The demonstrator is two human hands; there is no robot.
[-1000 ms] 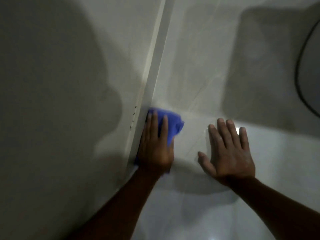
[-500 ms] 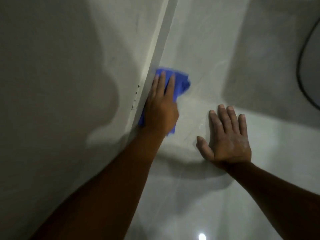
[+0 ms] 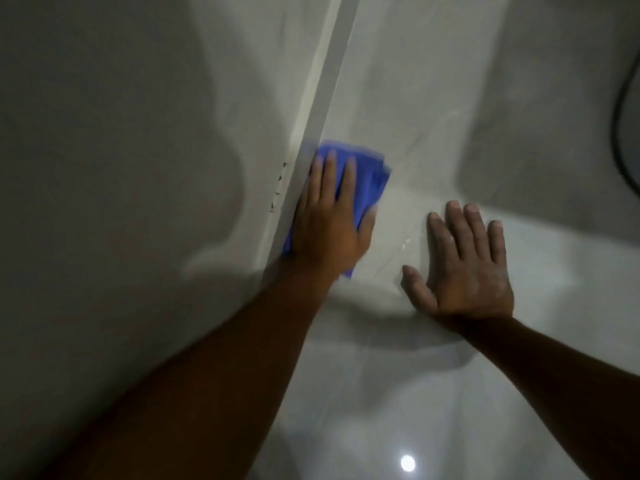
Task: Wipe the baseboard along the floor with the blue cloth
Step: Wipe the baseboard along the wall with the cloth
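Observation:
The pale baseboard (image 3: pixel 325 81) runs diagonally from the top centre down to the middle, between the wall on the left and the glossy floor. The blue cloth (image 3: pixel 369 178) lies against the baseboard's floor side, motion-blurred. My left hand (image 3: pixel 329 223) presses flat on the cloth, fingers pointing up along the baseboard; part of the cloth is hidden under the palm. My right hand (image 3: pixel 464 268) rests flat on the floor tile to the right, fingers spread, holding nothing.
The grey wall (image 3: pixel 121 168) fills the left side, with small dark marks (image 3: pixel 278 188) beside the baseboard. The shiny white floor (image 3: pixel 433 393) reflects a light spot (image 3: pixel 407 463). A dark curved edge (image 3: pixel 623 116) shows at the far right.
My left hand slid the cloth forward along the baseboard, away from me, and has since come back slightly. My right hand stayed planted on the floor.

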